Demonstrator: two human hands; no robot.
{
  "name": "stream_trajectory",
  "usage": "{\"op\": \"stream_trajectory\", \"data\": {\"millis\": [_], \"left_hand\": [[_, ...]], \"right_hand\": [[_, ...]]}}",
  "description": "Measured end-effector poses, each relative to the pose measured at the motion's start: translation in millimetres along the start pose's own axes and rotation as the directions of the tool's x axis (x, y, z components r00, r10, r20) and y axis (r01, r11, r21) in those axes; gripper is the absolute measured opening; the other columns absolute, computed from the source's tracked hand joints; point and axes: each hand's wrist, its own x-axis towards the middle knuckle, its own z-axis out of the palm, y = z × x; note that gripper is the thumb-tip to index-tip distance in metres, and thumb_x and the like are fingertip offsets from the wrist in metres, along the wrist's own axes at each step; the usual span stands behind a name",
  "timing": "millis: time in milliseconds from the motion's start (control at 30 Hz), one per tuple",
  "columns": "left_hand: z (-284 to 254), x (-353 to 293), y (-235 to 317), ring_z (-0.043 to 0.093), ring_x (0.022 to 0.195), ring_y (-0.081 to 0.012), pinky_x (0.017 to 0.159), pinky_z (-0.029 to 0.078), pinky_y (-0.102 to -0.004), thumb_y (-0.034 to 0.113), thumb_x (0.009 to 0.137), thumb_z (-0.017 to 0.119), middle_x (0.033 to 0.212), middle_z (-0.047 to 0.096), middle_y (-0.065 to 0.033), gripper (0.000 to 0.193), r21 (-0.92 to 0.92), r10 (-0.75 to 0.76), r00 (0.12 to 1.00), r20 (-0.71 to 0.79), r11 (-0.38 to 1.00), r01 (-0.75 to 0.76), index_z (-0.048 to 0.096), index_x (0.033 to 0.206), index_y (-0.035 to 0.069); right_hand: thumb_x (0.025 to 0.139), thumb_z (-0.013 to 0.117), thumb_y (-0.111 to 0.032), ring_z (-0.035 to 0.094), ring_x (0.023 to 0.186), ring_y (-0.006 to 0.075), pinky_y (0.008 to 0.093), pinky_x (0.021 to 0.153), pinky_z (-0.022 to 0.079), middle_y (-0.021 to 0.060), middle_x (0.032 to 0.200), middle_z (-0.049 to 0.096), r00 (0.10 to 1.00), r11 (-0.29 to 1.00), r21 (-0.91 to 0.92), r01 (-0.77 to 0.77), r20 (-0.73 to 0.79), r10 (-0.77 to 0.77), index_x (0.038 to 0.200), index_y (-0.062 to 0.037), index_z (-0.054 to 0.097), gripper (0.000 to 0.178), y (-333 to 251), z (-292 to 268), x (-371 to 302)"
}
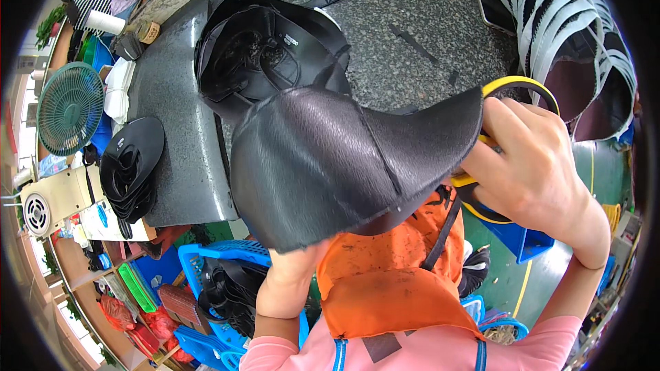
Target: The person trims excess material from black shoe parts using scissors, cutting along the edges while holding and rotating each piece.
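A black leather-like cap (309, 158) is raised in front of me, its brim (433, 134) toward the right. My left hand (302, 261) goes up beneath the cap's crown; the fingers are hidden. At the brim's edge, my right hand (526, 154) is closed around yellow-and-black-handled scissors (526, 84). Its fingertips touch or nearly touch the brim, and the blades are out of sight. Behind the raised cap, several nested black caps (227, 41) lie with their openings up on the speckled stone tabletop (399, 20).
More black caps (137, 158) are stacked at the table's left. Black pieces with white edging (550, 14) curve along the right. Blue baskets (196, 254) stand below left, one holding black pieces. Farther left are a green fan (70, 108) and a sewing machine (58, 199); another person (93, 0) sits far off.
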Motion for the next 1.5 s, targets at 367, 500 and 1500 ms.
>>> {"op": "stream_trajectory", "data": {"millis": [367,500,1500], "left_hand": [[4.1,-4.2,2.1,0.068,0.095,-0.0322,0.086,0.057,-0.0449,0.013,0.096,0.056,0.117,0.064,-0.018,0.036,0.26,0.057,0.986,0.154,0.961,-0.096,0.051,0.128,-0.002],[-2.1,-0.4,4.0,0.067,0.099,-0.0306,0.09,0.054,-0.0448,0.012,0.096,0.056,0.116,0.064,-0.0166,0.037,0.159,0.054,0.989,0.137,0.984,-0.076,0.05,0.129,-0.003],[-16.1,14.5,62.1,0.038,0.138,-0.0269,0.115,0.032,-0.0448,0.023,0.097,0.058,0.151,0.037,-0.0105,0.062,0.306,0.183,0.954,0.239,0.918,-0.253,0.029,0.15,0.011]], "right_hand": [[0.056,0.073,-0.013,0.048,0.052,0.0188,0.0313,0.043,0.039,0.0069,0.071,0.046,0.995,0.998,0.036,0.053,-0.091,-0.05,0.079,-0.0016,0.062,0.028,1.9,12.8,-0.5],[0.058,0.077,-0.012,0.049,0.051,0.0189,0.0322,0.043,0.038,0.007,0.071,0.047,0.991,0.996,0.037,0.084,-0.112,-0.079,0.08,-0.0011,0.062,0.028,-0.7,9.2,6.4],[0.055,0.081,-0.02,0.056,0.062,0.0234,0.0355,0.051,0.042,0.0065,0.076,0.051,0.997,0.982,0.189,0.021,-0.074,-0.007,0.079,-0.0053,0.061,0.035,-27.2,-1.6,46.5]]}}
